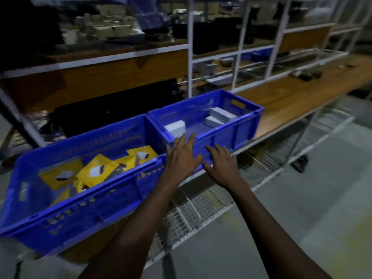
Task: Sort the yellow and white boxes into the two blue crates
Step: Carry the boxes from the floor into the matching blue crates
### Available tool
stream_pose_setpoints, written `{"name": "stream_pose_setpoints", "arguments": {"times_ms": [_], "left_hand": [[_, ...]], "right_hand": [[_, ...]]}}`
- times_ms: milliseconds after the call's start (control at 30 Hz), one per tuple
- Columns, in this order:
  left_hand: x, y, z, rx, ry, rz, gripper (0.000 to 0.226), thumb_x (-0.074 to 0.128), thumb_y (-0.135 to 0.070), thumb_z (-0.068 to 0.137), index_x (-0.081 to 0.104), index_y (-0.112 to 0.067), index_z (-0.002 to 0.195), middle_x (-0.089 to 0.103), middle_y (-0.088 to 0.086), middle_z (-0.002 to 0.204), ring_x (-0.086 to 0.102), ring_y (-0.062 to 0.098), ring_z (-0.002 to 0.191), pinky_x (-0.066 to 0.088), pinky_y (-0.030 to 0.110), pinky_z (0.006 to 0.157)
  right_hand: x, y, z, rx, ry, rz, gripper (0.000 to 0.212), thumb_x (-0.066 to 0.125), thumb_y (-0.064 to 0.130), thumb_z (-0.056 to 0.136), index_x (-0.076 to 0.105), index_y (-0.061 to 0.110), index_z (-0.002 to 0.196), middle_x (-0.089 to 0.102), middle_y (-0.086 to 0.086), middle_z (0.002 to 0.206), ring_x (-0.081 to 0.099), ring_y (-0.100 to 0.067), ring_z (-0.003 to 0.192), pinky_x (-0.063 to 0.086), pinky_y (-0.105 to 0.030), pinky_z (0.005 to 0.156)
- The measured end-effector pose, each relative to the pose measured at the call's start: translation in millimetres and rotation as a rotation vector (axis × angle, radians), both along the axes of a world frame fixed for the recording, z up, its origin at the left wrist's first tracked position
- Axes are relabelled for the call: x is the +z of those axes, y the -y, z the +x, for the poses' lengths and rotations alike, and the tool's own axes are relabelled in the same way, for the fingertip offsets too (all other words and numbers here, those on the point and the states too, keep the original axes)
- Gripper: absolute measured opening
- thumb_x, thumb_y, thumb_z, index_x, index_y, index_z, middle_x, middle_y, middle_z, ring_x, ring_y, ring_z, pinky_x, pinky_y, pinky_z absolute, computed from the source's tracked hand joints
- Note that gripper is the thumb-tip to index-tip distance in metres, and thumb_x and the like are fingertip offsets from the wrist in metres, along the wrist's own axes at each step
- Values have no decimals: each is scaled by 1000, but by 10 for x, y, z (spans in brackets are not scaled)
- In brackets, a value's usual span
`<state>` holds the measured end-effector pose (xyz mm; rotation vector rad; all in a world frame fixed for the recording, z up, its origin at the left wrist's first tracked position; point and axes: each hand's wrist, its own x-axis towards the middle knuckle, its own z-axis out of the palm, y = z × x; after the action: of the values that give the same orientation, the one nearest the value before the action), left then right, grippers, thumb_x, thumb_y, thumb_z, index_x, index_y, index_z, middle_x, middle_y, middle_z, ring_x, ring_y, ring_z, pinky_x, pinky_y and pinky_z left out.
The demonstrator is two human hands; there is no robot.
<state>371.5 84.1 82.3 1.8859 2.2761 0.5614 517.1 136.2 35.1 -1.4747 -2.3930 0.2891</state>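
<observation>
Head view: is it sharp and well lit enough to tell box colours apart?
Head view: dim and motion-blurred, background shelves smeared; wide-angle distortion fans the white rack posts apart; yet yellow boxes in the left blue crate and white boxes in the right blue crate read clearly.

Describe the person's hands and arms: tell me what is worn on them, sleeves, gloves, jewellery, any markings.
The left hand and right hand are bare, with no gloves. No watch, bracelet or ring shows, though the picture is blurred and dim. The forearms are uncovered too, with no sleeve in view down to the frame's lower edge. No markings can be made out.
</observation>
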Motion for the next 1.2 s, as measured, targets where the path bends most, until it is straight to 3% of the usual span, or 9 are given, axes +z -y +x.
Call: {"name": "stream_pose_setpoints", "arguments": {"times_ms": [133, 333, 600, 1000, 1200], "left_hand": [[-130, -293, 1064, -146, 12, -61, 80, 55, -49, 93, 9, -31, 156, 11, 6, 164, 11, 29, 150, 11, 58, 117], [-455, -469, 2891, -347, 50, -139, 80, 60, -45, 89, 17, -30, 155, 20, 6, 162, 19, 30, 148, 18, 61, 115], [-1085, -426, 5001, -627, 42, -291, 78, 56, -49, 89, 17, -31, 154, 24, 5, 161, 26, 29, 146, 26, 56, 114], [-1693, -410, 7155, -1023, -17, -478, 80, 55, -44, 89, 12, -32, 155, 21, 6, 161, 22, 27, 147, 24, 58, 113], [-2198, -552, 8350, -1225, -54, -621, 84, 56, -45, 89, 7, -30, 156, 24, 7, 160, 25, 29, 146, 29, 59, 110]], "right_hand": [[-121, -87, 1124, -125, 32, -6, 67, 48, 55, 88, 28, 31, 147, 24, -9, 157, 24, -33, 143, 28, -57, 110], [-407, 36, 2985, -333, -29, -193, 67, 42, 56, 94, 13, 35, 151, 4, -8, 162, 13, -34, 146, 20, -61, 110], [-955, 651, 5102, -677, -210, -360, 63, 44, 52, 95, 17, 36, 150, 4, -6, 162, 13, -33, 146, 22, -61, 110], [-1637, 1380, 6822, -1132, -478, -476, 61, 51, 48, 92, 27, 32, 146, 24, -10, 156, 25, -35, 142, 31, -56, 108], [-1950, 1603, 7608, -1420, -316, -572, 61, 48, 45, 93, 24, 31, 148, 18, -6, 157, 22, -33, 142, 29, -54, 109]]}}
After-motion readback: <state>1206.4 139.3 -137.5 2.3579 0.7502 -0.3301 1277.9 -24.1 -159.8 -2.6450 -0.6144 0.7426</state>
